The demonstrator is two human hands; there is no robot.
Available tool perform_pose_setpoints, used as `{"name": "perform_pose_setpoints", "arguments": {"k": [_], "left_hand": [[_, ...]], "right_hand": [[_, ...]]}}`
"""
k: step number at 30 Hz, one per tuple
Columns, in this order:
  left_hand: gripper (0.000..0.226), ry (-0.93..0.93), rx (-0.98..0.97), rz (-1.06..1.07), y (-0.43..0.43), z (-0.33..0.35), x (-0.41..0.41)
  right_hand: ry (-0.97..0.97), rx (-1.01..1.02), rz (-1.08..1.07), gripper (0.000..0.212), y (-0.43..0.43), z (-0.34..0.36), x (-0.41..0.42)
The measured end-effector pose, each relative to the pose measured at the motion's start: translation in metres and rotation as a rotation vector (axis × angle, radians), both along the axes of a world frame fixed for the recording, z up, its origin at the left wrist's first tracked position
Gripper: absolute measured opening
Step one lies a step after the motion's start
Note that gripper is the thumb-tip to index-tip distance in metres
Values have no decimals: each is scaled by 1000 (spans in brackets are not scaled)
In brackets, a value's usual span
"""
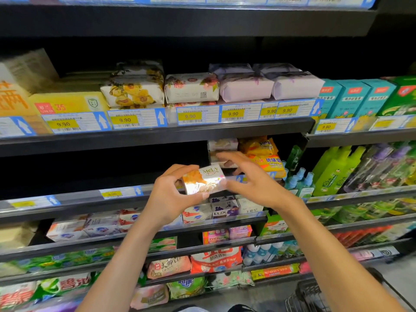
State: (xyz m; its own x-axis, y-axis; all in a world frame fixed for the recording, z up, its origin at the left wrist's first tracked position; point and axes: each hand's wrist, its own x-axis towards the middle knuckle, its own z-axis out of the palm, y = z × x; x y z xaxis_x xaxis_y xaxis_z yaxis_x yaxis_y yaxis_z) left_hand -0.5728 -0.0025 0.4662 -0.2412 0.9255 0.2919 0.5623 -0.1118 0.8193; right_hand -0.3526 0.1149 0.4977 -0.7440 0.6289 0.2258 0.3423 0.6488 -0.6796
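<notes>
Fingers of the left hand curling round the soap box at its left end, holding it before the middle shelf; right hand spreading open, thumb touching its right end. Likely feeling light, stiff, glossy and slippery; best gripping across both ends.

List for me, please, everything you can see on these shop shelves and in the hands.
soap box: one, white and orange, held before the middle shelf
wrapped bars: several, floral and lilac, upper shelf
cartons: three, teal, upper shelf right
price tags: many, yellow on white, shelf edges
packs: few, yellow, behind the right hand
bottles: several, lime green, middle shelf right
basket: one, dark, bottom right
left hand: one, grips the soap box
right hand: one, thumb touches the box's end
</notes>
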Motion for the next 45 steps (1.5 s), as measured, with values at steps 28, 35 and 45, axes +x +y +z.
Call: {"name": "perform_pose_setpoints", "arguments": {"k": [28, 35, 45], "left_hand": [[65, 1048, 193, -26, 31, -51, -9], [64, 1079, 133, -17, 33, -55, -11], [65, 1069, 150, -1, 33, -57, -11]], "right_hand": [[-377, 191, -207, 63, 82, -3, -9], [-400, 292, -259, 69, 83, -9, -13], [-372, 398, -273, 65, 74, -4, -23]]}}
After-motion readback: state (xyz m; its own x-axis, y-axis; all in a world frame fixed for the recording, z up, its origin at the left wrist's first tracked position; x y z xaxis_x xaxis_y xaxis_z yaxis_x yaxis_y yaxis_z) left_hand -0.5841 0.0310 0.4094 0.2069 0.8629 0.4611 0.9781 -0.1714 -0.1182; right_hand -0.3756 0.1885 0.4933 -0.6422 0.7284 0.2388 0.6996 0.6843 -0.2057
